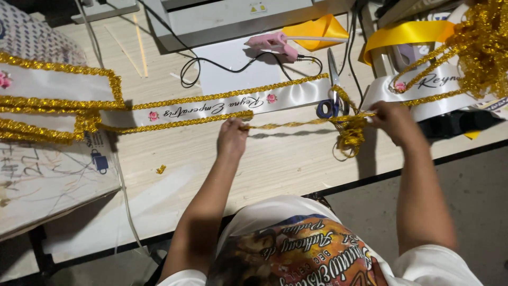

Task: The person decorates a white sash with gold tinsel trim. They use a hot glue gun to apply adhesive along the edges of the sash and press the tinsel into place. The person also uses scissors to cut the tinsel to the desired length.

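Note:
A white satin sash (286, 98) with dark script lettering and small pink flowers lies across the wooden table, edged with gold braid trim (174, 124). My left hand (232, 136) pinches the loose gold trim at the sash's lower edge. My right hand (391, 121) holds the same trim farther right, stretching it taut between the two hands. A tangle of gold trim (350, 135) hangs just left of my right hand.
Blue-handled scissors (331, 95) lie on the sash. A pink glue gun (275, 43) with a black cord rests behind, beside yellow ribbon (317, 30). More trimmed sashes lie at left (53, 90) and right (439, 85). A grey machine (222, 16) stands at the back.

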